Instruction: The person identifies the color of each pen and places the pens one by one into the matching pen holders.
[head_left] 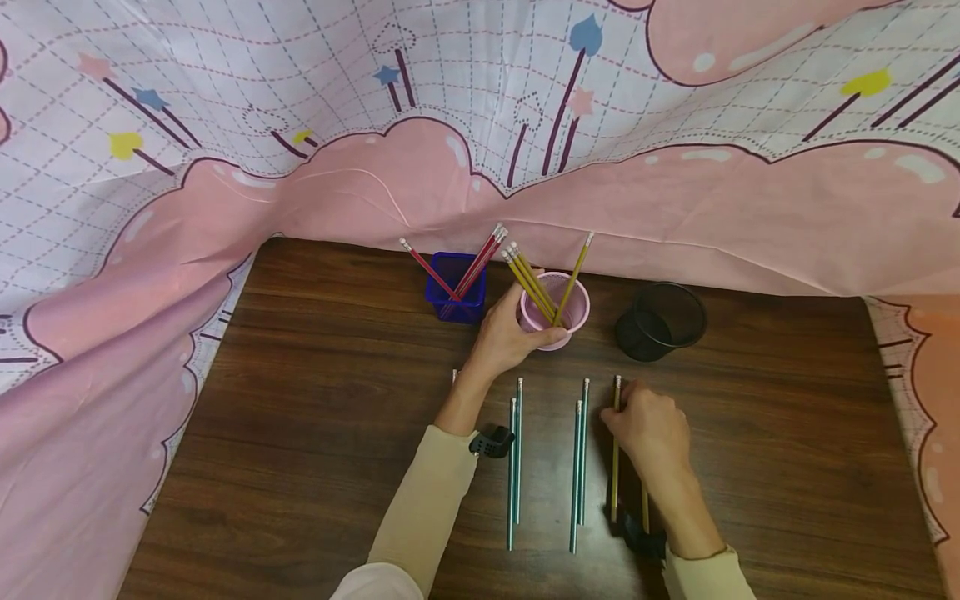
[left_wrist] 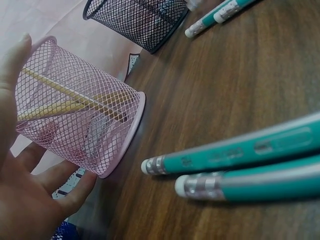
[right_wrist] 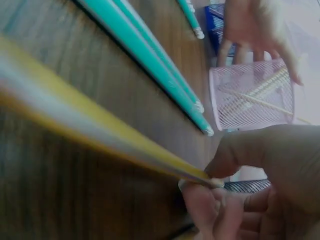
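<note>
My left hand [head_left: 504, 335] holds the pink mesh pencil cup [left_wrist: 82, 107], thumb at the near side and fingers round the left. Several yellow pencils [head_left: 531, 287] lean inside that cup, eraser ends up. Low over the table, my right hand [head_left: 652, 429] pinches a yellow pencil [right_wrist: 115, 132] close to its eraser end. A second yellow pencil [head_left: 645, 507] lies partly hidden beneath the right wrist. Two teal pencils [head_left: 578, 475] lie side by side left of the right hand, and two more teal pencils [head_left: 514, 475] lie near the left wrist.
A blue square mesh holder [head_left: 457, 287] with red pencils [head_left: 477, 265] stands left of the pink cup. To its right is a black mesh cup [head_left: 660, 321]. A patterned pink cloth [head_left: 675, 225] hangs along the table's back edge. Another pencil's tip [head_left: 454, 375] shows beside the left forearm.
</note>
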